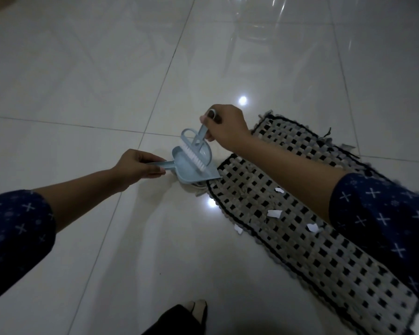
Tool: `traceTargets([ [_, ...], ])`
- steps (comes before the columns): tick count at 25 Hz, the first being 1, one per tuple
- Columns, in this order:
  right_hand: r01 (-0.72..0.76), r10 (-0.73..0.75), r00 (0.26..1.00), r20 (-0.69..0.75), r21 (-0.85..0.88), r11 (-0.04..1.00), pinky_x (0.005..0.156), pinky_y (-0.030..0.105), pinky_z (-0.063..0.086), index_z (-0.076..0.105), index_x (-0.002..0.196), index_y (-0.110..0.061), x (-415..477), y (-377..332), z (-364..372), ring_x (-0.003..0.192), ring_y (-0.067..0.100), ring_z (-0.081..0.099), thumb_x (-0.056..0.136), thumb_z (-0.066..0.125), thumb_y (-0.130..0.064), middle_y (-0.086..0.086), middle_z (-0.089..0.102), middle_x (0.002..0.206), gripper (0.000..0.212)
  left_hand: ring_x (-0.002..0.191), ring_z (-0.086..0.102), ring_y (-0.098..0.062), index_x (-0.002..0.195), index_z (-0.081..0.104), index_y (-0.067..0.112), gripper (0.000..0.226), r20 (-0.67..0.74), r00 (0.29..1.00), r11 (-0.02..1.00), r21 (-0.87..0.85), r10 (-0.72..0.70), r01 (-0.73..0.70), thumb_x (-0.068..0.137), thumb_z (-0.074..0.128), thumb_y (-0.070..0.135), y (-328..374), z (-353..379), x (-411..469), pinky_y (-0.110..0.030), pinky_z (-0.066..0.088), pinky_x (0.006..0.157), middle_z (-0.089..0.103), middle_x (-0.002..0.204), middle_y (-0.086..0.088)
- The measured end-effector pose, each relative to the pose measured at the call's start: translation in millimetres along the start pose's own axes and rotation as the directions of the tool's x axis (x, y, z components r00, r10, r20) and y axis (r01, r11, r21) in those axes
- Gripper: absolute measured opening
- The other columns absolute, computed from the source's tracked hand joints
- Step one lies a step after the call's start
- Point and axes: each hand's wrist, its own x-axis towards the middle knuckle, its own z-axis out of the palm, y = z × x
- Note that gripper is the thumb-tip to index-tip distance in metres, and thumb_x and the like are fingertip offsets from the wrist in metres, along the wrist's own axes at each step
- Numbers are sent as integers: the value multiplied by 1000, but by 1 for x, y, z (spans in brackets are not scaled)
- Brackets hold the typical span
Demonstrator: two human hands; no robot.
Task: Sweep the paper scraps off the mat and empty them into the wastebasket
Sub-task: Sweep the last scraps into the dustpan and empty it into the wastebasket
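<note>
A woven black-and-beige mat [307, 259] lies on the tiled floor, running from centre to lower right. Several white paper scraps [273, 213] lie on it near its left edge, one scrap [238, 228] right at the border. My left hand [137, 165] grips the handle of a light blue dustpan [191, 169], whose lip rests at the mat's near corner. My right hand [224, 126] holds the handle of a small light blue brush [194, 153], its white bristles down inside the pan. No wastebasket is in view.
Glossy white floor tiles [82, 81] surround the mat, with lamp reflections. My foot [196, 308] shows at the bottom centre. A transparent chair reflection or legs [254, 27] stand at the top, beyond the mat.
</note>
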Motion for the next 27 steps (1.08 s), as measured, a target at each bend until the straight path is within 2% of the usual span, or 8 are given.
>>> traceTargets([
  [5, -155, 146, 988, 54, 286, 945, 60, 25, 59, 62, 90, -2, 1, 0, -23, 59, 14, 62, 94, 55, -15, 8, 63, 70, 15, 76, 70, -10, 104, 66, 0, 28, 66, 995, 996, -48, 76, -73, 76, 67, -6, 14, -3, -5, -16, 54, 69, 74, 88, -5],
  [8, -279, 285, 957, 52, 430, 859, 57, 22, 55, 60, 89, -4, 0, 20, -57, 58, 12, 61, 98, 50, -19, 9, 61, 72, 20, 85, 69, -14, 105, 67, 2, 31, 132, 983, 991, -61, 124, -117, 75, 68, -3, 22, 0, -9, -17, 54, 73, 75, 90, -1],
  [10, -328, 351, 935, 52, 504, 799, 55, 22, 55, 59, 83, -8, -4, 34, -78, 56, 13, 59, 99, 47, -21, 10, 58, 70, 24, 89, 69, -16, 101, 71, 8, 35, 170, 975, 986, -105, 143, -126, 67, 77, 11, 27, 5, -14, -19, 54, 75, 74, 97, -7],
  [14, -420, 468, 881, 75, 582, 697, 54, 21, 56, 58, 82, -8, -20, 53, -110, 59, 15, 59, 99, 47, -22, 10, 60, 75, 25, 93, 69, -19, 100, 73, 10, 70, 269, 950, 980, -155, 161, -122, 40, 90, 42, 41, 29, -16, -21, 54, 79, 73, 102, -11],
  [18, -331, 446, 893, -52, 596, 732, 55, 21, 55, 56, 81, -9, -29, 67, -135, 57, 14, 59, 98, 48, -21, 10, 59, 73, 23, 88, 70, -15, 105, 71, 6, 82, 320, 933, 982, -140, 167, -128, 35, 91, 44, 56, 48, -13, -18, 53, 74, 74, 100, -10],
  [20, -261, 395, 912, -110, 588, 765, 55, 21, 55, 57, 81, -9, -31, 72, -147, 53, 12, 60, 98, 48, -21, 11, 59, 73, 22, 86, 70, -15, 103, 71, 6, 73, 342, 925, 983, -133, 163, -124, 41, 91, 38, 58, 53, -12, -18, 54, 74, 73, 101, -11],
  [23, -222, 338, 932, -129, 533, 816, 55, 19, 55, 57, 82, -11, -35, 74, -159, 53, 10, 62, 99, 47, -20, 11, 59, 74, 22, 87, 69, -16, 104, 69, 4, 40, 342, 929, 989, -94, 144, -118, 65, 75, 10, 61, 61, -13, -22, 55, 81, 69, 108, -19],
  [27, -156, 230, 961, -152, 388, 908, 56, 20, 55, 57, 81, -12, -38, 67, -165, 51, 8, 62, 98, 47, -20, 10, 60, 72, 21, 91, 67, -20, 109, 66, -1, 45, 351, 924, 988, -41, 155, -150, 66, 72, 9, 65, 64, -16, -25, 55, 84, 68, 110, -23],
])
